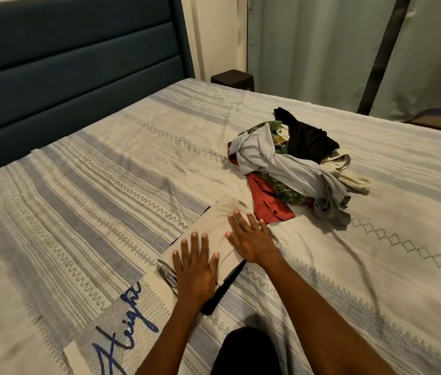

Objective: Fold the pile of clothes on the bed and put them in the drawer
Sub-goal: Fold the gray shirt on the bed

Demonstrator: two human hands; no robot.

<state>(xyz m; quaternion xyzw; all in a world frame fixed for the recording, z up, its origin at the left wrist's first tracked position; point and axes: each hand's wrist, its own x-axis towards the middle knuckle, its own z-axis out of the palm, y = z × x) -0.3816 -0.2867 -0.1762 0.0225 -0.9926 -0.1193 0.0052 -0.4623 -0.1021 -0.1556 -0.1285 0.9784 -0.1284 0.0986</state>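
Bed, folded beige garment under both flat hands.

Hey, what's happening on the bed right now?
A person is folding laundry. Both hands, the left hand and the right hand, press flat on a folded beige garment lying on the bedspread. A pile of unfolded clothes waits just beyond it. No drawer is in view.

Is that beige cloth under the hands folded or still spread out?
Folded: the beige garment forms a compact rectangle with straight edges, pressed flat by the left hand and right hand.
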